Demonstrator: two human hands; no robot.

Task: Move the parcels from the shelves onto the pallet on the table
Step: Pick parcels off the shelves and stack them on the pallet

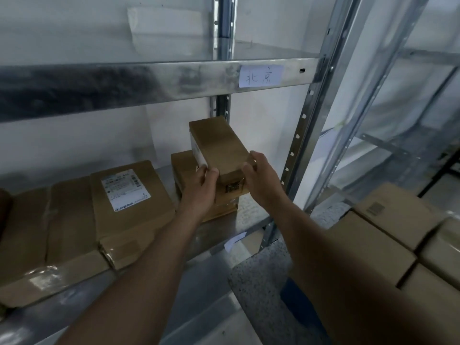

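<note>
A small brown cardboard parcel (219, 148) is held tilted up above the metal shelf (219, 230). My left hand (200, 189) grips its near left corner and my right hand (260, 180) grips its near right corner. Beneath it lies another brown parcel (183, 175), partly hidden by my hands. A flat parcel with a white shipping label (129, 202) lies to the left on the same shelf. More flat brown parcels (37, 232) fill the shelf's left end. Several stacked parcels (388, 232) sit at the lower right; the pallet under them is not visible.
The upper shelf beam (149, 83) carries a handwritten paper label (261, 76). A perforated steel upright (306, 135) stands just right of my hands. A speckled grey surface (261, 277) lies between the rack and the stacked boxes.
</note>
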